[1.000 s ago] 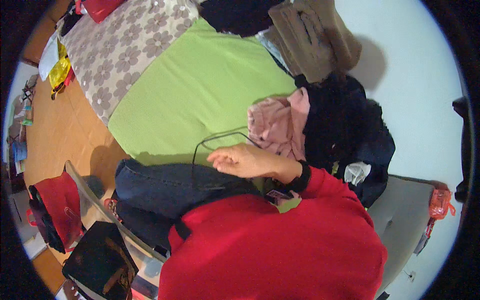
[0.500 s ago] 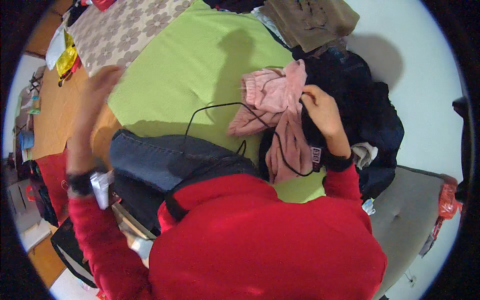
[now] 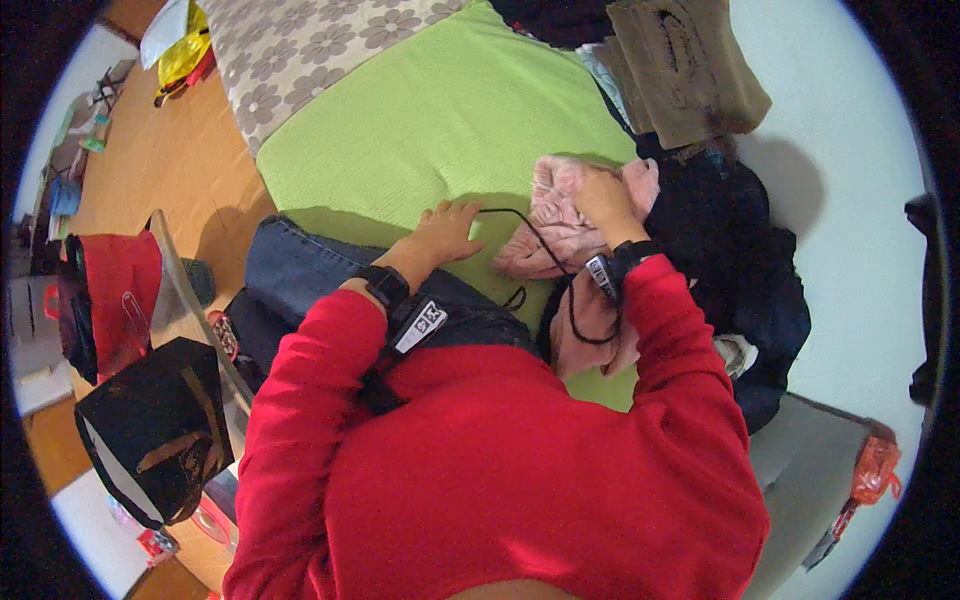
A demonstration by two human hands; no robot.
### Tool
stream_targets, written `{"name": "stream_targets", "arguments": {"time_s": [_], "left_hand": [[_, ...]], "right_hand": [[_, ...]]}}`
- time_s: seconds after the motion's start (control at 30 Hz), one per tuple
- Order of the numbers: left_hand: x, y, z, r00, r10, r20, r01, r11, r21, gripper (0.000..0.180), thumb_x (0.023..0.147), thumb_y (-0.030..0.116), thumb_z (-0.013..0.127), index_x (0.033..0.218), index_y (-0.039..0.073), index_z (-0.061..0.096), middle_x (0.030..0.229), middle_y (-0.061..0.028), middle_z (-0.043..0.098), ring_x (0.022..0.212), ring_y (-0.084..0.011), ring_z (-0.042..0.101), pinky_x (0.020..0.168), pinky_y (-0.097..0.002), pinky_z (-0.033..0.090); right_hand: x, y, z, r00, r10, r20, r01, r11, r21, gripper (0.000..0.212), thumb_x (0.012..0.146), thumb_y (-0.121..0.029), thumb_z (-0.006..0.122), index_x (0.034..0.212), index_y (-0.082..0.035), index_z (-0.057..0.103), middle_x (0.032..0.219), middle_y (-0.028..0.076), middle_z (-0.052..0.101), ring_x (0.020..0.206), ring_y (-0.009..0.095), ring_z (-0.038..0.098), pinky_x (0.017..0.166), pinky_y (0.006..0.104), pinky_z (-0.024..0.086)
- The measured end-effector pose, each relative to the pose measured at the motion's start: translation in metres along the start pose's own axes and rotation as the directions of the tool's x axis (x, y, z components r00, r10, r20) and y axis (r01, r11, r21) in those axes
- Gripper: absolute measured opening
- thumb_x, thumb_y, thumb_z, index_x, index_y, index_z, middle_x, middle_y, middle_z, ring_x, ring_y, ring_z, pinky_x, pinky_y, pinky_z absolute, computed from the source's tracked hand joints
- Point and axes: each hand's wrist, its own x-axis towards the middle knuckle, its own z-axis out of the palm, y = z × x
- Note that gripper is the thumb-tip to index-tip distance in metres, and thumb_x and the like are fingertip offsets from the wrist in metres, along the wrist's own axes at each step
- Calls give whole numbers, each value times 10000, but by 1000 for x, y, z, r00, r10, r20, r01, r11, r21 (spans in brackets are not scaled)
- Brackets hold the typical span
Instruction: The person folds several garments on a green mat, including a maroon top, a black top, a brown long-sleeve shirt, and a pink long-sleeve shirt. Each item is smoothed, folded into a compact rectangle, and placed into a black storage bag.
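A pink plush garment (image 3: 562, 215), gathered in folds, lies on the light green bedspread (image 3: 400, 130) to the right of my lap. My right hand (image 3: 604, 203) rests on its upper part, fingers curled into the fabric, with the fingertips partly hidden. Further left, my left hand (image 3: 447, 232) is spread palm down over the green bedspread beside my jeans, holding nothing. A thin black cord (image 3: 535, 232) loops from near my left hand across the pink cloth. Both wrists carry black bands with white printed tags.
Dark clothes (image 3: 740, 250) are heaped to the right, beside a grey padded surface (image 3: 810, 450). Folded brown trousers (image 3: 690, 70) lie at the far right. A flower-patterned cloth (image 3: 300, 50) covers the far left of the bed. A black bag (image 3: 160, 430) stands at the lower left.
My left hand has swung in from the far left to beside my lap. My right hand has shifted from the pink garment's right edge onto its upper folds. The view has shifted.
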Motion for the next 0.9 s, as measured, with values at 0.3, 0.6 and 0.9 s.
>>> {"name": "stream_targets", "arguments": {"time_s": [0.3, 0.6, 0.9], "left_hand": [[-3, 6, -32, 960, 84, 266, -18, 971, -240, 413, 775, 371, 548, 1086, 110, 621, 1053, -171, 617, 1008, -320, 570, 878, -398, 438], [-24, 25, -163, 886, -164, -433, -127, 814, -567, 862, 792, 544, 565, 1377, -11, 262, 1365, -257, 339, 1235, -338, 393, 1010, -396, 338], [-109, 31, -311, 673, -109, -732, -658, 365, -659, 412, 812, 258, 634, 1148, 29, 568, 1129, -83, 569, 1043, -178, 524, 903, -298, 416]], "right_hand": [[89, 9, -203, 824, 387, -414, -76, 800, 596, 479, 827, -346, 583, 1059, 73, 575, 1050, 259, 598, 992, 338, 591, 809, 385, 474], [56, -130, -406, 517, -317, -795, 715, -352, 605, 224, 872, -106, 524, 1073, -45, 447, 987, 130, 560, 890, 240, 581, 805, 347, 503], [-4, -218, -462, 442, -673, -593, 503, -362, 785, 235, 869, -150, 559, 1073, -41, 519, 987, 114, 604, 908, 231, 590, 842, 343, 486]]}}
